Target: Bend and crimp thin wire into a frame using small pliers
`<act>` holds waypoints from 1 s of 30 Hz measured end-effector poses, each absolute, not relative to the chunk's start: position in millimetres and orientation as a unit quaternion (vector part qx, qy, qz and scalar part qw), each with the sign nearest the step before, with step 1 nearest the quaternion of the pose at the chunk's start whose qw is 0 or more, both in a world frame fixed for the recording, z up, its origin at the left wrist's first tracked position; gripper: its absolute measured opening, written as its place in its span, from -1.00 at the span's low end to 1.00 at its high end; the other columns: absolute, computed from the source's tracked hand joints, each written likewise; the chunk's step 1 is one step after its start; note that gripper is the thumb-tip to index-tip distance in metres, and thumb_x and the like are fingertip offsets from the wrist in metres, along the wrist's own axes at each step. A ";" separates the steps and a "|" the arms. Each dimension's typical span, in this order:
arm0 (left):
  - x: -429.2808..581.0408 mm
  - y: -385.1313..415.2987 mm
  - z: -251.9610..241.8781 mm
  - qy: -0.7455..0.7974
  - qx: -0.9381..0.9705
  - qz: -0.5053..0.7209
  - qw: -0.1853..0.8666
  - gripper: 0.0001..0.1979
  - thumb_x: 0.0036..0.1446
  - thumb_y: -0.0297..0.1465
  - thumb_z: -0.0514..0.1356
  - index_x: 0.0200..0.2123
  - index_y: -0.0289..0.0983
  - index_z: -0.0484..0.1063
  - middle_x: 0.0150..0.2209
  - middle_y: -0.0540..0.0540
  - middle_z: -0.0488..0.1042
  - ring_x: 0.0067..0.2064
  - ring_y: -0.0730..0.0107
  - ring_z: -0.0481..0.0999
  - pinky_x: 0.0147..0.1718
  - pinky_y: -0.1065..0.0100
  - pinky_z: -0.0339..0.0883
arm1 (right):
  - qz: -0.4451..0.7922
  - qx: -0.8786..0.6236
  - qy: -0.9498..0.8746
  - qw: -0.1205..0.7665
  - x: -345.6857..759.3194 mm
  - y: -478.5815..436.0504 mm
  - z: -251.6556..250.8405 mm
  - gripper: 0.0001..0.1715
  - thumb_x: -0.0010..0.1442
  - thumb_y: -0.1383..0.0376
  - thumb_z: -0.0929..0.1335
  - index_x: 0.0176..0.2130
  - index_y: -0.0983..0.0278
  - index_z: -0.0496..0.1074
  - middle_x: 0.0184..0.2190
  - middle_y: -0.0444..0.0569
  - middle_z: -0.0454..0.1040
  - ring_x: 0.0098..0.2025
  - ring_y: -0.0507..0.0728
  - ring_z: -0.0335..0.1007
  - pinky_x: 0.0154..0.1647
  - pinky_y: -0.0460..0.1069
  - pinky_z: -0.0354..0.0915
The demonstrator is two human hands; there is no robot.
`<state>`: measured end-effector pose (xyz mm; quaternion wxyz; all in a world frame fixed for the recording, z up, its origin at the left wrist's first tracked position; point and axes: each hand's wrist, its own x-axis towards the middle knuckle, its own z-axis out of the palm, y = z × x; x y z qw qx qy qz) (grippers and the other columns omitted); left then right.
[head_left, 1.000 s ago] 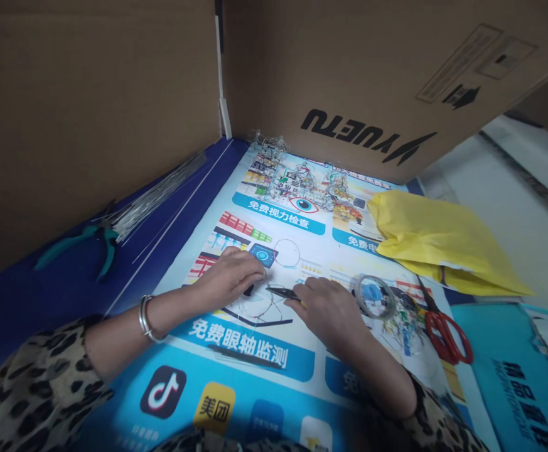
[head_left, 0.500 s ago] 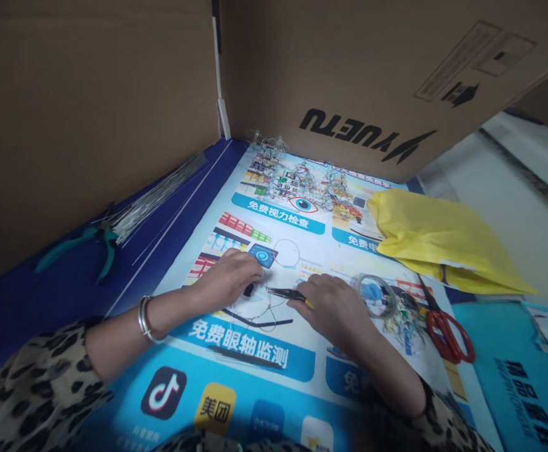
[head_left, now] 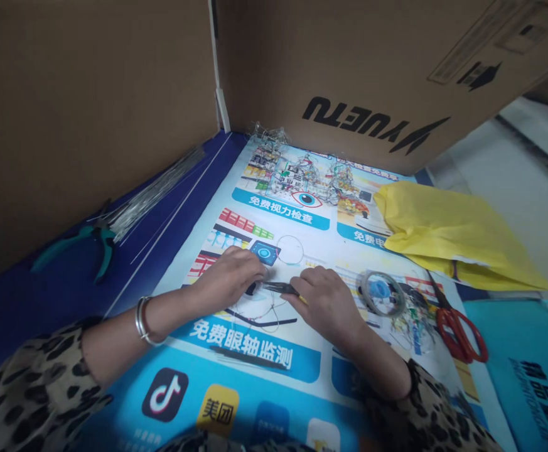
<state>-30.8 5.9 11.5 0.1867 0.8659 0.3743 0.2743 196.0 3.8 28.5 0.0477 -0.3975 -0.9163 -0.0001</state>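
My right hand [head_left: 327,304] is closed around a pair of fine-nosed pliers [head_left: 280,287] with dark jaws and a bit of yellow on the handle. The jaw tips point left and reach the fingertips of my left hand [head_left: 231,276]. Those fingers are pinched together on a thin wire [head_left: 270,312], which hangs in loose loops below both hands over the printed sheet. What exactly lies between the jaw tips is too small to make out. Just beyond the hands, a round wire ring [head_left: 290,250] rests on the sheet.
Cut wires [head_left: 154,191] and teal-handled pliers [head_left: 100,248] lie at left. Tangled beaded wire pieces [head_left: 339,179] sit toward the cardboard box [head_left: 349,63]. At right are a tape roll [head_left: 381,294], red scissors [head_left: 459,333], a yellow bag [head_left: 447,226] and a teal packet [head_left: 504,339].
My right hand has moved slightly left and up, bringing the plier tips up to my left fingertips. The left hand stays nearly in place. The whole view has shifted a little.
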 end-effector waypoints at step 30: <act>-36.7 5.9 13.4 0.375 0.832 0.332 0.241 -0.84 0.24 -0.44 -0.01 -0.24 -0.23 0.37 -0.33 -0.06 0.46 -0.26 0.39 0.39 -0.22 0.26 0.25 | 0.096 -0.391 -0.905 0.141 203.5 12.3 12.6 -0.68 0.20 0.09 0.24 -0.32 0.26 0.42 -0.38 -0.02 0.38 -0.26 0.10 0.24 -0.23 -0.01 0.10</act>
